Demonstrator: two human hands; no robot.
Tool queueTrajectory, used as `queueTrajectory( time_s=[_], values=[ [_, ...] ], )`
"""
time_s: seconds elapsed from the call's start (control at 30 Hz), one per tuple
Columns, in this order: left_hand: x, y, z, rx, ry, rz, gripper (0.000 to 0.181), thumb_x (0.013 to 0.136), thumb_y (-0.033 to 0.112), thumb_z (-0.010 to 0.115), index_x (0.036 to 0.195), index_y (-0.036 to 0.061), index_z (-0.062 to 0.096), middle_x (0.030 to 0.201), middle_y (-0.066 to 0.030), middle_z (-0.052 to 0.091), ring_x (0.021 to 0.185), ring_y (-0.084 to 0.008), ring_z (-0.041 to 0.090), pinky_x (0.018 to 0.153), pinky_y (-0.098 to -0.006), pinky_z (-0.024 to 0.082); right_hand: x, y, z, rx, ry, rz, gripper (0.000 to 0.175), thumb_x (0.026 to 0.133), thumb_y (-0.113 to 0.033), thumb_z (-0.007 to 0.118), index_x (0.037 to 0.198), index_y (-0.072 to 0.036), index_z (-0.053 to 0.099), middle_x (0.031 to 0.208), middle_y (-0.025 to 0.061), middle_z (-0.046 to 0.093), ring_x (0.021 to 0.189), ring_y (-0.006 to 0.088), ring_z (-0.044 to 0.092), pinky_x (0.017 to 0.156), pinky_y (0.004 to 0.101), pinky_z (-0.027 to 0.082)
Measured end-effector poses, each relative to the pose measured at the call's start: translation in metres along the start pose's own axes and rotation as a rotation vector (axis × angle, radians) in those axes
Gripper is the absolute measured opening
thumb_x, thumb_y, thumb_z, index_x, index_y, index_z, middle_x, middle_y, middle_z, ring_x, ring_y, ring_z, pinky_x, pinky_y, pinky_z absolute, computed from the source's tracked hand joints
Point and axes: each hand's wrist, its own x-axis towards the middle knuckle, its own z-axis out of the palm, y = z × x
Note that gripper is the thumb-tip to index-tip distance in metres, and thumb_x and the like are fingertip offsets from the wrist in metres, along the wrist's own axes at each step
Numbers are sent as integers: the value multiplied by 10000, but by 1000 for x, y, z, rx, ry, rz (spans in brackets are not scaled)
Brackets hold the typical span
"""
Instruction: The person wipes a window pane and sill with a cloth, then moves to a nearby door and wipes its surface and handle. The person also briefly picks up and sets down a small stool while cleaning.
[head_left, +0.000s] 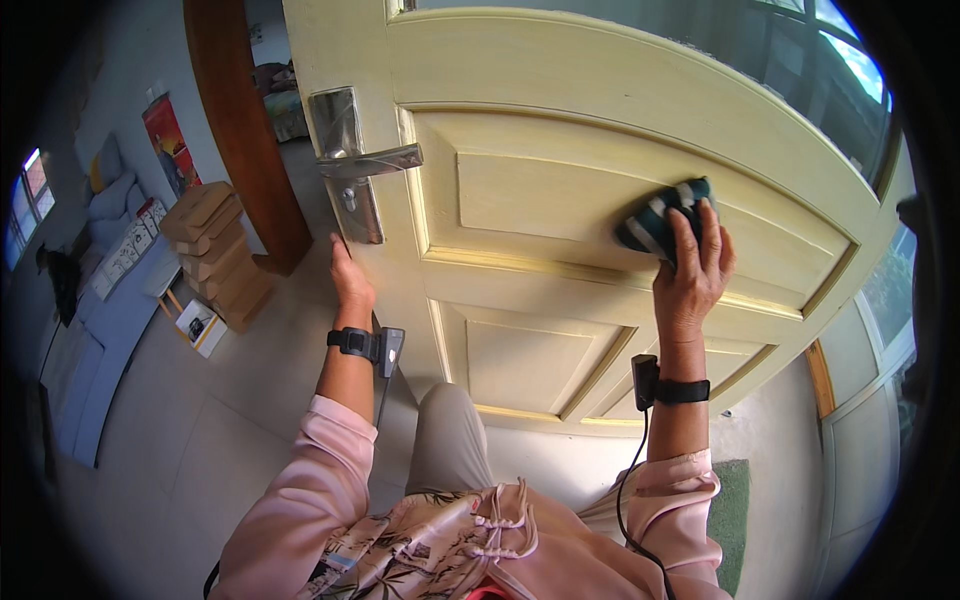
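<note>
A cream-painted panelled door (525, 285) with a glass upper part stands before me. My right hand (694, 259) presses a folded dark green cloth with pale stripes (664, 217) against the upper raised panel. At the door's edge, below the metal lever handle (371, 160) and its lock plate (358, 210), is my left hand (350, 274). Its palm rests at that edge, and some of its fingers are hidden behind the door. I see nothing held in it. Each wrist wears a black strap with a small device and a cable.
A brown wooden door frame (247, 135) stands left of the door. Beyond it are stacked cardboard boxes (214, 255), a white box (201, 328) and a blue-grey sofa (112, 315). A green mat (731, 517) lies on the floor at the lower right.
</note>
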Motion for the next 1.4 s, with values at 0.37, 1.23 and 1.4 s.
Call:
queueTrajectory(
  time_s=[0.37,1.23,1.4],
  values=[
    [13,-9,-6,-18,-52,37,586,993,439,411,1363,-14,441,1348,-97,505,1195,-219,507,1004,-314,401,-34,-16,15,68,169,288,606,647,44,596,1238,-91,590,1351,190,469,1183,406,435,1022,487,343],
    [14,-6,-7,10,0,42,566,994,444,420,1339,-1,475,1322,-79,534,1161,-221,532,999,-320,410,-81,152,-31,-255,15,721,547,694,74,518,1200,-110,611,1211,120,603,1132,329,537,1006,408,384],
    [16,-7,-11,24,-39,41,562,992,437,425,1329,-9,480,1309,-83,540,1154,-217,539,993,-317,416,-84,145,-31,-246,-91,595,533,686,48,547,1190,-110,619,1225,101,611,1121,329,529,981,410,418]
  ],
)
